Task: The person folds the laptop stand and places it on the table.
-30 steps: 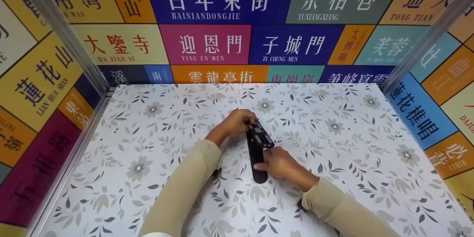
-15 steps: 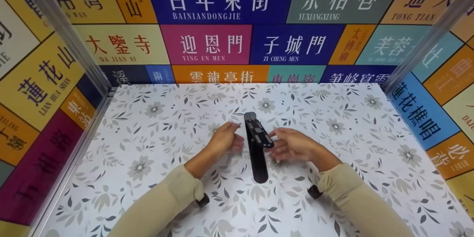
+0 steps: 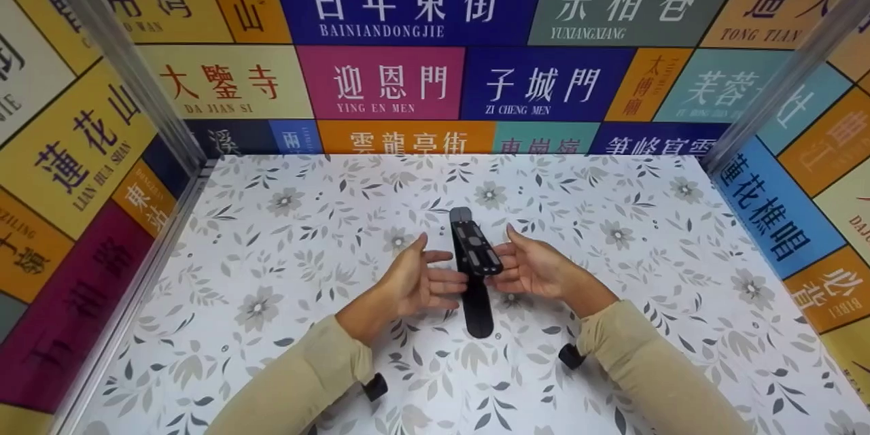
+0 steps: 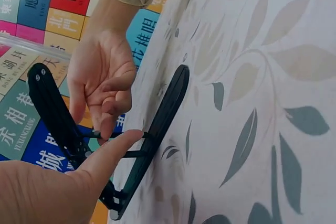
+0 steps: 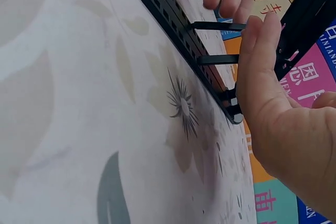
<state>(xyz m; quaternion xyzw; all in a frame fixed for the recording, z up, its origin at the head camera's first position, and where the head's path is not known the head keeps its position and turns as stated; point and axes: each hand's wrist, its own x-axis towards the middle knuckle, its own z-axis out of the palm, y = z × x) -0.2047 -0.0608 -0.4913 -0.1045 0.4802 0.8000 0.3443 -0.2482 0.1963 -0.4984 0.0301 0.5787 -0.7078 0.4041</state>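
Note:
A black folding stand [image 3: 478,306] stands unfolded on the patterned tabletop. Its slotted base bar lies flat and its padded upper bar [image 3: 476,246] slants above, with thin struts [image 5: 218,59] between them. My left hand [image 3: 416,285] is at the stand's left side, fingers extended, their tips close to the base; whether they touch is unclear. On the other side, my right hand [image 3: 537,268] has its fingers pointing left, tips partly hidden behind the upper bar. In the left wrist view, my right hand [image 4: 105,72] has loosely bent fingers beside the struts. Neither hand grips the stand.
The white tabletop [image 3: 272,367] has a grey leaf and flower print. Panels with coloured lettering [image 3: 387,81] stand along its back and both sides. A metal corner post [image 3: 129,61] rises at the left. Black wrist pieces [image 3: 374,387] hang below both sleeves.
Both hands let go of the stand and drew apart to either side of it. Since half a second ago, the left hand has lowered and spread its fingers. The stand stays in place.

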